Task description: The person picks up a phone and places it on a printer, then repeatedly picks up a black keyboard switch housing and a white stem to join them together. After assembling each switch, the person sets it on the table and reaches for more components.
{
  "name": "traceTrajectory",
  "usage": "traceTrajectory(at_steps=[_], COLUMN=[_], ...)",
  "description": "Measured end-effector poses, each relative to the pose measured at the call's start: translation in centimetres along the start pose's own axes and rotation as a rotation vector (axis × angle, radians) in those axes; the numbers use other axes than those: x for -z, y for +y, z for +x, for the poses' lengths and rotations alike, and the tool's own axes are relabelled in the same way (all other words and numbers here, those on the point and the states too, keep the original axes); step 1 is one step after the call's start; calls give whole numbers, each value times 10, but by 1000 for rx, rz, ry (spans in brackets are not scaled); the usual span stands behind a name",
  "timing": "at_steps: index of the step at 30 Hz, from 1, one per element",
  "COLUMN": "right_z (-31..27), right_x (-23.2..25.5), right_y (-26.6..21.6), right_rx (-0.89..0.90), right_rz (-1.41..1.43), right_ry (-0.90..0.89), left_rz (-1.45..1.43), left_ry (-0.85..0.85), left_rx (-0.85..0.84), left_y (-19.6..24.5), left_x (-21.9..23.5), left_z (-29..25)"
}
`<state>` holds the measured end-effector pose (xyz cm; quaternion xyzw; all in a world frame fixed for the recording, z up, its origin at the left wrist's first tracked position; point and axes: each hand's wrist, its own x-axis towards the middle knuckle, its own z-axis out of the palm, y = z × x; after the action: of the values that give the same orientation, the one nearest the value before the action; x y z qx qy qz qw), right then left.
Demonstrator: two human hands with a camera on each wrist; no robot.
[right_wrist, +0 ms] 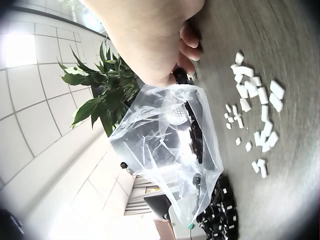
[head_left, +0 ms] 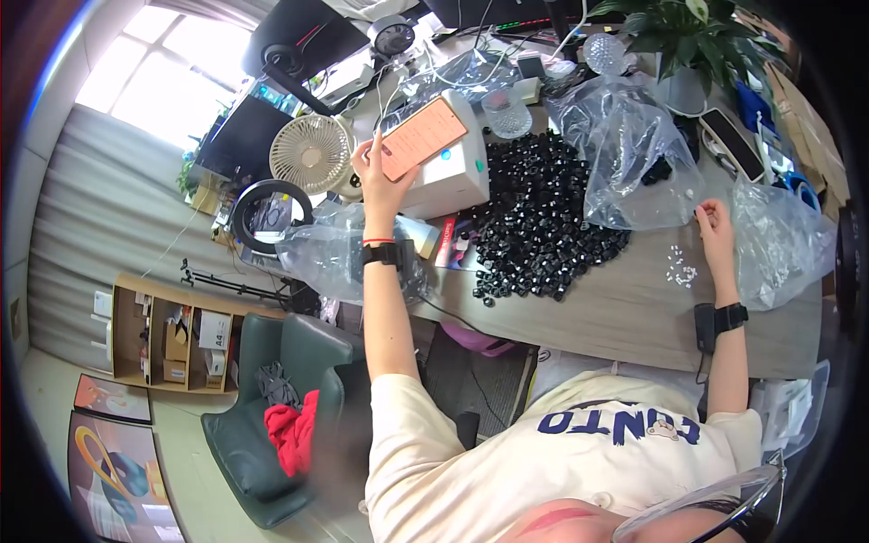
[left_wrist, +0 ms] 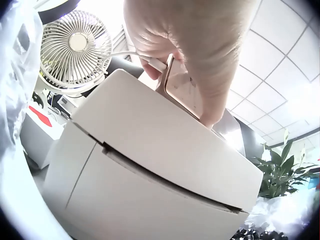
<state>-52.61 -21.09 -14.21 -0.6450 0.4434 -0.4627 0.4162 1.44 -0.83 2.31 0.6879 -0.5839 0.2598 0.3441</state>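
Observation:
My left hand [head_left: 385,185] grips a phone [head_left: 425,138] with a lit, pinkish screen, close over a white boxy device [left_wrist: 135,135]. In the left wrist view a white cable plug [left_wrist: 158,64] meets the phone's end. My right hand [head_left: 718,237] is low over the table's right side, pinching a small black piece [right_wrist: 180,76] between thumb and fingers. Beside that hand lies a clear plastic bag [right_wrist: 160,135] with black pieces inside. Small white bits [right_wrist: 265,112] are scattered on the table near it. A large heap of black pieces [head_left: 543,217] covers the table's middle.
Another clear bag [head_left: 783,244] lies at the right edge, near a second phone [head_left: 731,145]. A cream fan [head_left: 312,154] and a ring light [head_left: 249,217] stand at the left. Behind are a glass cup [head_left: 507,113] and a potted plant [head_left: 697,45].

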Motion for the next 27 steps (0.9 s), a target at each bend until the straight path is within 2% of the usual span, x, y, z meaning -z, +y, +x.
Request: traceTrajectory(at_steps=[3, 6, 9, 11, 13, 15, 18, 21, 22, 25, 27], right_z=[-2, -2, -5, -5, 1, -2, -7, -14, -15, -15, -17], right_x=[-1, -3, -3, -5, -8, -6, 0, 0, -1, 0, 0], right_y=[-4, -5, -11, -8, 12, 1, -15, -28, -29, -30, -32], right_rx=[11, 16, 50, 88, 88, 109, 88, 68, 67, 92, 90], right_rz=[-29, 10, -108, -83, -15, -14, -46, -18, -14, -20, -26], right_ry=[6, 14, 32, 51, 42, 63, 106, 142, 133, 91, 83], left_rz=[13, -332, -394, -434, 325, -82, -188, -438, -430, -86, -113], left_ry=[-106, -144, -140, -156, -75, -121, -83, 110, 110, 151, 163], left_rx=[-19, 121, 143, 231, -191, 157, 137, 208, 212, 134, 171], left_y=[-11, -14, -8, -16, -36, -50, -20, 5, 8, 17, 23], left_x=[-1, -1, -2, -6, -9, -18, -22, -21, -18, -20, -22], left_z=[4, 6, 4, -3, -5, -11, -14, -26, -30, -36, -39])
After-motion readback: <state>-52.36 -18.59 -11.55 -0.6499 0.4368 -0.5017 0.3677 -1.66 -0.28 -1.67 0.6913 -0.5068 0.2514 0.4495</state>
